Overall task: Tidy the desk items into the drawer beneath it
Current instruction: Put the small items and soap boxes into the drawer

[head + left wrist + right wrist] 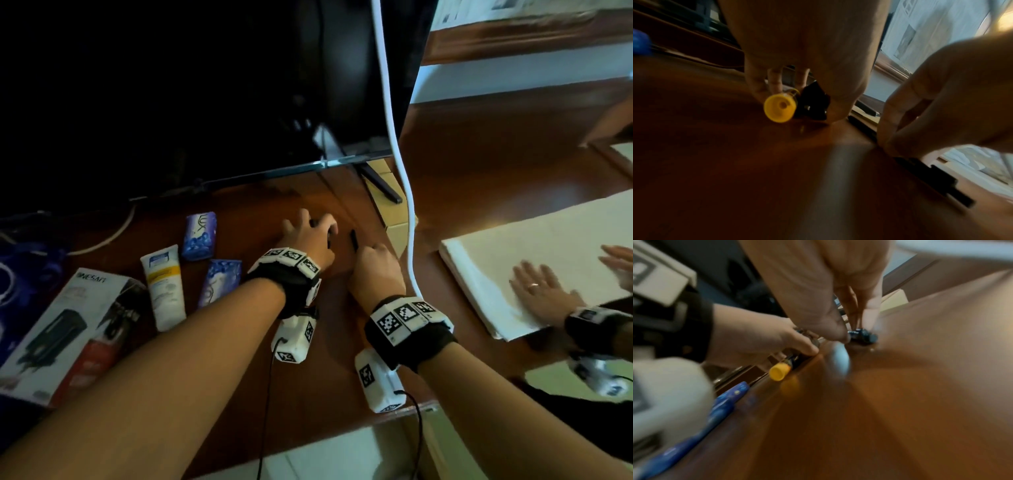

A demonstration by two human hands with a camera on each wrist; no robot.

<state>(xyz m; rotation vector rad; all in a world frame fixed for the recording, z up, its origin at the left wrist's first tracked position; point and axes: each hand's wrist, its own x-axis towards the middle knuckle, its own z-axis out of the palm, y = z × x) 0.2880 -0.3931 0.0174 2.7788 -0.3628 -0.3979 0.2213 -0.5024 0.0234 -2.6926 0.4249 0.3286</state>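
Note:
My left hand [310, 233] rests on the brown desk [308, 377] in front of the TV. Its fingers curl round a small bottle with a yellow cap [780, 108] and a black piece [813, 104] beside it. The same yellow cap [779, 371] shows in the right wrist view. Just to the right, my right hand [371, 257] is curled, its thumb and fingertips pinching a slim black object [354, 240] that lies on the desk. This black object [931, 175] runs under the fingers; its far end [863, 335] is blurred.
Two blue soap packets [199, 235] [219, 281], a white tube [165, 286] and a product box [65, 335] lie to the left. The TV [205, 102], its stand foot [380, 185] and a white cable [406, 192] stand behind. Another person's hand [544, 291] presses a white folded cloth [513, 246] at the right.

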